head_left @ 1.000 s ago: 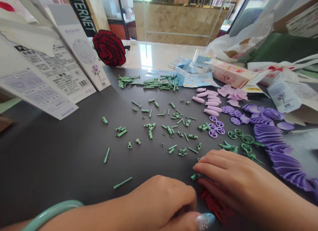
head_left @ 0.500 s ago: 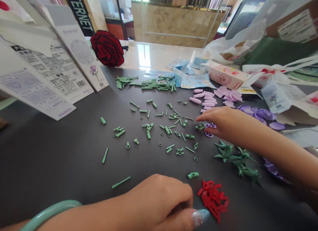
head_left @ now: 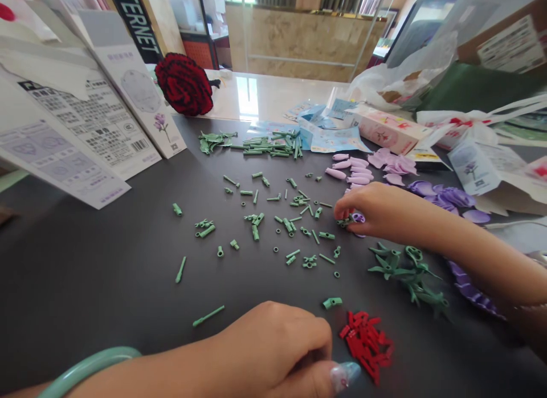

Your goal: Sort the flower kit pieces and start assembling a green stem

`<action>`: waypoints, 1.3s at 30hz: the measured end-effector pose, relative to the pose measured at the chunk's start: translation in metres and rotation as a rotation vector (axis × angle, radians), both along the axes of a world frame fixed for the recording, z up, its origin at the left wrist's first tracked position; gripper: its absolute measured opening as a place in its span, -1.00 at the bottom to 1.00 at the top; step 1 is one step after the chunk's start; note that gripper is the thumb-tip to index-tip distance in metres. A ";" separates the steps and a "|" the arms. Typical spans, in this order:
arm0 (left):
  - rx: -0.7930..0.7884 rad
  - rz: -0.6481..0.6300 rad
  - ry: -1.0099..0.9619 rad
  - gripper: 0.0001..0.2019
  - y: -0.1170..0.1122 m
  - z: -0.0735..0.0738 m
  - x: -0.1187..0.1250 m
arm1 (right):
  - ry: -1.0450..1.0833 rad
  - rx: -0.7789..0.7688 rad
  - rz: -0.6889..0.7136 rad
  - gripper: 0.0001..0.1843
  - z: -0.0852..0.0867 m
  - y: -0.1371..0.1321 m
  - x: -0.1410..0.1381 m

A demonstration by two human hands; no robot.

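My left hand (head_left: 280, 349) rests at the front of the dark table with its fingers curled under and the thumb pressed along them; anything inside is hidden. Just right of its thumb lies a pile of small red plastic pieces (head_left: 368, 344). A single green connector (head_left: 332, 303) lies above the pile. My right hand (head_left: 367, 208) reaches in from the right, its fingers bent down and closed round small green connector pieces (head_left: 343, 221), partly covered by the fingertips. A purple ring-shaped piece (head_left: 358, 218) shows against its palm side. Loose green rods, rings and connectors (head_left: 290, 227) are scattered to its left.
Green stems (head_left: 269, 147) and leaves (head_left: 213, 140) lie farther back. Pink pieces (head_left: 359, 171), purple petals (head_left: 447, 195) and dark green leafy parts (head_left: 393, 264) sit at the right. White boxes (head_left: 141, 96) stand at left beside a red knitted flower (head_left: 184, 84).
My right hand's fingers have bent down from an outstretched pose and closed over the green connector pieces. My left hand has stayed where it was.
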State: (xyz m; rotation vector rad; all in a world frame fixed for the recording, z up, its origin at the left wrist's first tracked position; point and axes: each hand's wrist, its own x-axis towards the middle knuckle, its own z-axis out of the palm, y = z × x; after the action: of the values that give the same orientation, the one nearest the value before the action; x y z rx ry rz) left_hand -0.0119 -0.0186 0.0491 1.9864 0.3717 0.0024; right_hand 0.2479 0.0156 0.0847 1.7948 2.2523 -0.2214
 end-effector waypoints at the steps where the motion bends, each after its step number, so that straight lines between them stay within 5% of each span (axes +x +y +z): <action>1: 0.003 0.002 0.002 -0.75 0.000 0.000 0.000 | -0.002 0.006 0.008 -0.74 0.000 0.000 0.001; 15: 0.000 0.002 -0.012 -0.75 -0.002 -0.001 0.000 | 0.189 0.045 0.023 -0.84 0.004 -0.005 -0.006; 28: 0.027 0.005 0.005 -0.76 -0.002 0.001 0.000 | 0.337 -0.020 0.022 -0.72 0.002 -0.005 -0.021; 39: 0.047 0.006 -0.010 -0.74 -0.003 0.000 -0.001 | 0.520 -0.047 0.029 -0.90 0.007 -0.008 -0.016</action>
State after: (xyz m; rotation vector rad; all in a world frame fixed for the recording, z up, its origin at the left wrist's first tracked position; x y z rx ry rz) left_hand -0.0129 -0.0217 0.0494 2.0312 0.3748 0.0248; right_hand 0.2319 0.0074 0.0913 1.8382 2.5727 -0.8114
